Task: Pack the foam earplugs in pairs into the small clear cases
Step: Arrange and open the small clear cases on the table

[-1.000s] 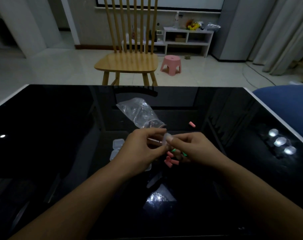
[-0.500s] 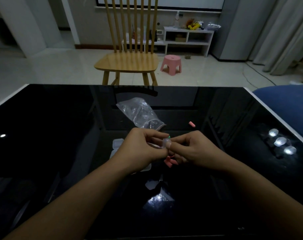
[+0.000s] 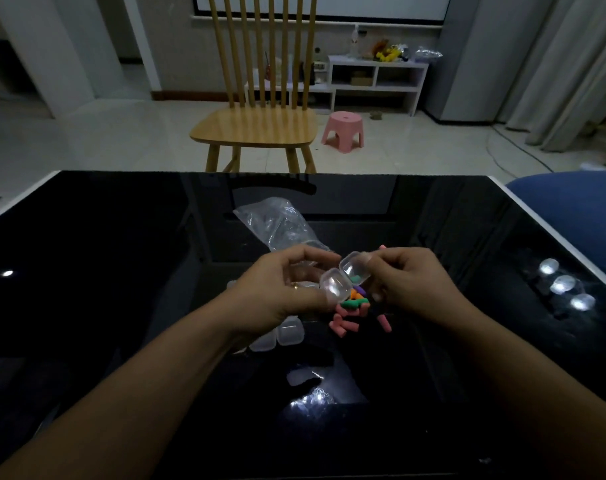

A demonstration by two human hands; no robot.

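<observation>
A small clear case (image 3: 346, 277) is held open between both hands over the black table (image 3: 121, 271). My left hand (image 3: 281, 289) grips one half of it. My right hand (image 3: 409, 284) pinches the other half, and a green earplug (image 3: 355, 279) shows at that half's edge. Under the hands lies a heap of loose earplugs (image 3: 350, 311), pink, green, orange and purple. One pink earplug (image 3: 383, 247) peeks out just beyond my right fingers. More clear cases (image 3: 281, 336) lie on the table by my left wrist.
A crumpled clear plastic bag (image 3: 281, 225) lies just beyond my hands. Ceiling lights glare off the glossy tabletop at the right and near the front. A wooden chair (image 3: 260, 123) and a pink stool (image 3: 344, 130) stand past the far edge. Something blue (image 3: 578, 209) borders the table's right side.
The two halves of the clear case have swung apart between my hands. The heap of earplugs under them now shows more colours.
</observation>
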